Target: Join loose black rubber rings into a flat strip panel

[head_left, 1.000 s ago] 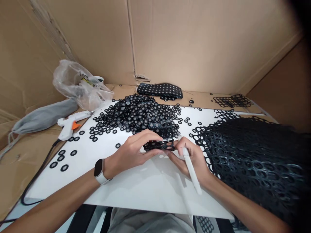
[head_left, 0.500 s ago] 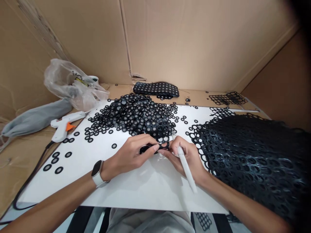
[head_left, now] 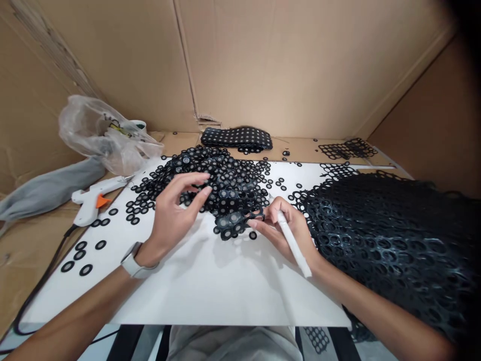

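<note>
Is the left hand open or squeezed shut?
Open. The left hand has a gap between thumb and fingertips, and the pile of black rings shows through it.

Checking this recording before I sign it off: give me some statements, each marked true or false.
1. The glue gun lies left of the ring pile. True.
2. The left hand grips the glue gun. False: it is open, holding nothing.
3. The right hand holds a white stick and touches a ring strip. True.
4. The watch is on the right wrist. False: it is on the left wrist.
5. The mesh lies right of the ring pile. True.
</note>
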A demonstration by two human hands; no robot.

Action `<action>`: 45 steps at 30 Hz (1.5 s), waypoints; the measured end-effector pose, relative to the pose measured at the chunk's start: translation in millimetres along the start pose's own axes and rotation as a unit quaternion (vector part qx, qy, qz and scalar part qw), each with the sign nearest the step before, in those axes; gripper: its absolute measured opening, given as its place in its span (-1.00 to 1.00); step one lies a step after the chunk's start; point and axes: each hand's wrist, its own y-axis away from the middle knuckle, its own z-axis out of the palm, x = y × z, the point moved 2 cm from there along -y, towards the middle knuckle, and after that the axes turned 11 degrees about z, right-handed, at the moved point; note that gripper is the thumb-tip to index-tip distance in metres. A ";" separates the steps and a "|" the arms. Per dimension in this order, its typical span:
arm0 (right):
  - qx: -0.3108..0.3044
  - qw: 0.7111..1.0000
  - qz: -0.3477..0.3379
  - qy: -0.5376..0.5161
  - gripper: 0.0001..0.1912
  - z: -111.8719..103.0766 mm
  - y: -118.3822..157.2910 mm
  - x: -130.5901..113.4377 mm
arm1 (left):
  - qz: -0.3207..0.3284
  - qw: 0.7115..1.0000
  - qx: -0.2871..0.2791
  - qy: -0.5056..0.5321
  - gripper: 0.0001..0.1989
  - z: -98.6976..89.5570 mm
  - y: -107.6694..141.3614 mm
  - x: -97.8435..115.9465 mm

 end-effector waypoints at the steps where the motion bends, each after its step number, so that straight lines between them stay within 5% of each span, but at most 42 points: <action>1: -0.004 1.000 0.007 -0.019 -0.44 1.3 -0.9 -1.4 | 0.020 1.000 -0.015 0.013 -0.83 3.5 2.5 5.7; 7: -0.040 0.995 0.046 -0.085 -0.38 8.4 0.9 1.1 | 0.156 0.972 -0.153 0.088 -0.64 26.0 17.3 33.8; 24: -0.074 0.987 0.082 -0.120 -0.43 6.6 3.0 7.2 | 0.152 0.974 -0.155 0.068 -0.68 26.7 17.0 30.3; 39: -0.010 0.999 -0.041 0.018 -0.56 11.2 8.9 2.3 | 0.115 0.982 -0.143 0.039 -0.76 36.4 25.9 36.3; 45: -0.005 1.000 -0.025 0.019 -0.59 20.3 10.8 -0.2 | -0.008 0.987 -0.155 0.035 -0.82 39.5 24.2 38.8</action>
